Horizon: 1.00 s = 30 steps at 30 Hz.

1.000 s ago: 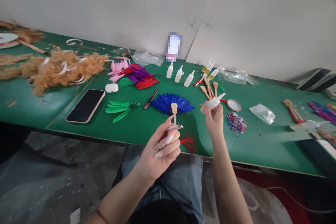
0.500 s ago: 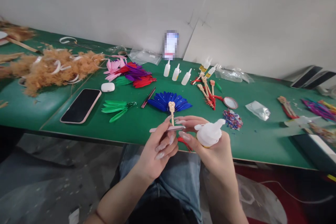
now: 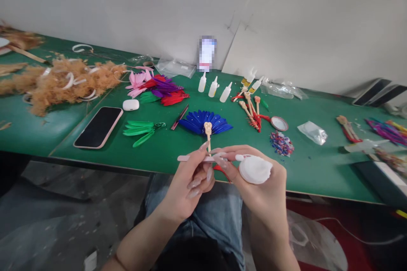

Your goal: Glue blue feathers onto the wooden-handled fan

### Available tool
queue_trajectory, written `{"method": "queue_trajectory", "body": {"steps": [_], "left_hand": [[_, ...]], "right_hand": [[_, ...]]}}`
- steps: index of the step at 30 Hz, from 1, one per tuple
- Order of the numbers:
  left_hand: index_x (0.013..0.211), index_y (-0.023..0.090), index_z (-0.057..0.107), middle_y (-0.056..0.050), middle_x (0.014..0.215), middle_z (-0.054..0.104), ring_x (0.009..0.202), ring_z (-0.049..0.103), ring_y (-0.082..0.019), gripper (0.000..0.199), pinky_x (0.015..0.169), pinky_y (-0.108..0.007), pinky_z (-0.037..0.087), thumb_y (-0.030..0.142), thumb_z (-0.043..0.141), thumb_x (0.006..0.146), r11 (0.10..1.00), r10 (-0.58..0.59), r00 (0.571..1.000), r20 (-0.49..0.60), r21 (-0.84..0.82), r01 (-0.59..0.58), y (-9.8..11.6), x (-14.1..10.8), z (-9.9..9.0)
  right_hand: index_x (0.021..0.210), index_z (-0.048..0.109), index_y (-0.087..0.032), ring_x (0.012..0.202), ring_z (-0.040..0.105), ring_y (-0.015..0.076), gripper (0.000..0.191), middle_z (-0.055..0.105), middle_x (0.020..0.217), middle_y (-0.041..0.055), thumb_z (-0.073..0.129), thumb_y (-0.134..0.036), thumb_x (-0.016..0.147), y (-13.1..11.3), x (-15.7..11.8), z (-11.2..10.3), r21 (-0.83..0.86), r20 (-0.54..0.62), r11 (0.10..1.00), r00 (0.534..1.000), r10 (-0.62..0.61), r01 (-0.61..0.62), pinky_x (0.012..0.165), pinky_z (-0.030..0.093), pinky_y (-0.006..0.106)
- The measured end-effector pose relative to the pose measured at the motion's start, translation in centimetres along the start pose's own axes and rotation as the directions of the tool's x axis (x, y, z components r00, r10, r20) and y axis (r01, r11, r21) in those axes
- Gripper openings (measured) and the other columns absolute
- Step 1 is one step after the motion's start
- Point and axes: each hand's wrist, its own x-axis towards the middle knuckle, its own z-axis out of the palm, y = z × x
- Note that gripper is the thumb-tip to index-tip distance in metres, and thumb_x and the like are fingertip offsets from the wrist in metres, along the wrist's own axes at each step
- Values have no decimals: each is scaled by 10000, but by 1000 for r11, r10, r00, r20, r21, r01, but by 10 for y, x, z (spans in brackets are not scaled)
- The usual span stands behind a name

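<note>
My left hand (image 3: 190,184) is closed, with pale pink tweezers (image 3: 182,158) between thumb and fingers, lying roughly level. Held in my right hand (image 3: 262,194) is a white glue bottle (image 3: 254,170), its top tipped toward me. The right thumb and fingertips also meet at the tweezers' right end, hiding their tips. Just beyond the hands lies a fan of dark blue feathers (image 3: 193,122) dotted with small pale specks. A wooden stick with a paw-shaped head (image 3: 207,128) rests against its middle, its lower end behind my fingers. Red strands (image 3: 221,172) show under my hands.
Green feathers (image 3: 140,129), a phone (image 3: 99,128) and dark tweezers (image 3: 179,117) lie left. Small glue bottles (image 3: 213,87) stand behind the fan. Right are wooden sticks with red strands (image 3: 251,110), a round lid (image 3: 279,123), colourful bits (image 3: 281,144) and a plastic bag (image 3: 312,133).
The glue bottle has tipped so its nozzle no longer points up to the right. My right fingers have closed over the tweezers' end, and the tweezers have shifted slightly left.
</note>
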Motion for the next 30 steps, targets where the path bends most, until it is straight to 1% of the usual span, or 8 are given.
{"method": "queue_trajectory", "body": {"steps": [9, 16, 22, 24, 26, 30], "left_hand": [[552, 144, 519, 111, 311, 233, 260, 170, -4, 341, 337, -136, 191, 342, 599, 818, 999, 37, 998, -52, 33, -35, -3, -3, 1], [575, 148, 523, 115, 309, 234, 259, 173, -3, 336, 340, -133, 204, 368, 608, 814, 998, 56, 998, -29, 33, -55, -3, -4, -1], [583, 146, 522, 115, 317, 237, 263, 184, 0, 326, 348, -135, 196, 361, 612, 811, 996, 75, 997, -23, 41, -74, -4, -5, -2], [578, 146, 510, 114, 318, 236, 264, 182, 1, 338, 347, -138, 181, 368, 610, 811, 997, 65, 997, -32, 53, -64, -3, -5, -2], [570, 145, 499, 113, 318, 236, 266, 178, 2, 353, 346, -140, 163, 383, 615, 803, 996, 55, 997, -46, 71, -52, -2, -4, -3], [554, 148, 476, 112, 319, 241, 270, 168, 1, 373, 340, -150, 129, 399, 653, 766, 993, 50, 994, -97, 111, -39, -1, 0, -7]], "right_hand": [[768, 689, -203, 755, 695, 173, 55, 729, 832, 28, 692, -151, 749, -2, -3, 0, 6, -16, 1000, 1000, 16, -16, 658, 570, 265], [759, 679, -208, 748, 701, 175, 72, 730, 819, 19, 712, -150, 735, -3, -5, 3, 24, -51, 1000, 999, 6, -5, 636, 577, 256], [749, 676, -209, 733, 695, 164, 84, 727, 812, 14, 710, -135, 727, -5, -7, 5, 4, -98, 1000, 995, 2, -1, 654, 574, 259], [754, 679, -213, 730, 693, 160, 106, 727, 813, 10, 701, -114, 724, -5, -7, 4, -16, -90, 1000, 996, -6, 5, 662, 573, 258], [767, 684, -216, 738, 694, 165, 128, 729, 826, 12, 687, -96, 722, -4, -6, 2, -39, -57, 999, 998, -15, 13, 665, 573, 262], [794, 699, -222, 745, 695, 173, 165, 733, 836, 11, 669, -80, 716, 5, -4, -2, -103, -8, 994, 999, -33, 32, 675, 574, 267]]}}
